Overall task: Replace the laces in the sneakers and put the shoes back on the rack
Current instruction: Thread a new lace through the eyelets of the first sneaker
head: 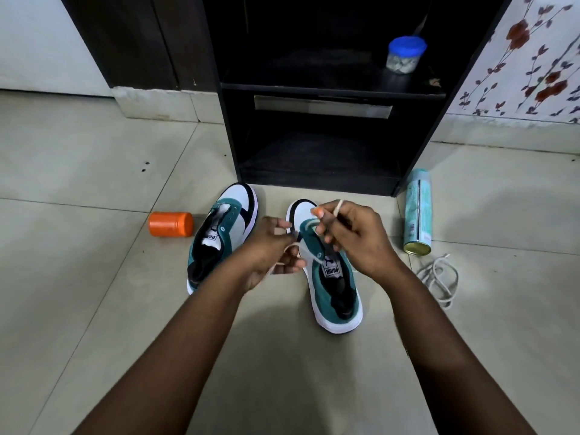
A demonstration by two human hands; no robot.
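Note:
Two teal, white and black sneakers stand on the tiled floor, toes toward the rack. The left sneaker (224,233) has no lace in its eyelets. Over the right sneaker (334,287) both my hands work a cream lace (290,248). My left hand (271,252) pinches one end of it beside the shoe's eyelets. My right hand (354,237) pinches the other end, whose tip sticks up above my fingers. A second cream lace (439,277) lies in loose loops on the floor to the right.
The dark shoe rack (332,89) stands straight ahead; a blue-lidded jar (405,54) sits on its upper shelf. An orange container (171,224) lies left of the sneakers. A light blue spray can (419,211) lies at the right, near the floral wall.

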